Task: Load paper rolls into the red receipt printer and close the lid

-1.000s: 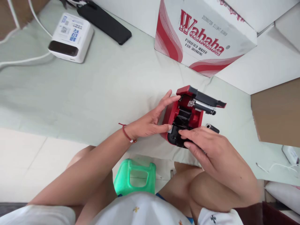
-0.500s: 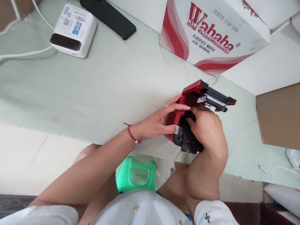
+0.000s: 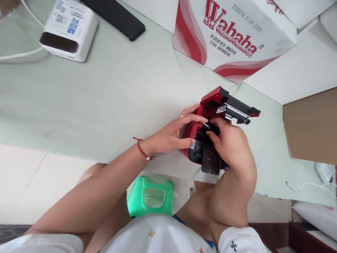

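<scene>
A red label printer (image 3: 190,129) stands on the covered table with its lid (image 3: 235,102) raised. My left hand (image 3: 171,135) grips its left side, thumb at the front corner and fingers over the side wall. My right hand (image 3: 231,140) reaches into the open body, thumb and forefinger at a shiny black ribbon roll (image 3: 204,133); the other fingertips are hidden inside. A strip of dark ribbon film (image 3: 210,160) hangs out over the printer's front.
A Wahaha water carton (image 3: 231,42) stands behind the printer. At the back left are a white boxy device (image 3: 68,31) with a cable and a black phone-like slab (image 3: 116,17). A brown cardboard box (image 3: 310,123) is at the right, a green stool (image 3: 152,196) below.
The view has shifted slightly, so everything sits a little further left. My right fingers have moved a little within the printer, and the film strip at the front hangs more squarely.
</scene>
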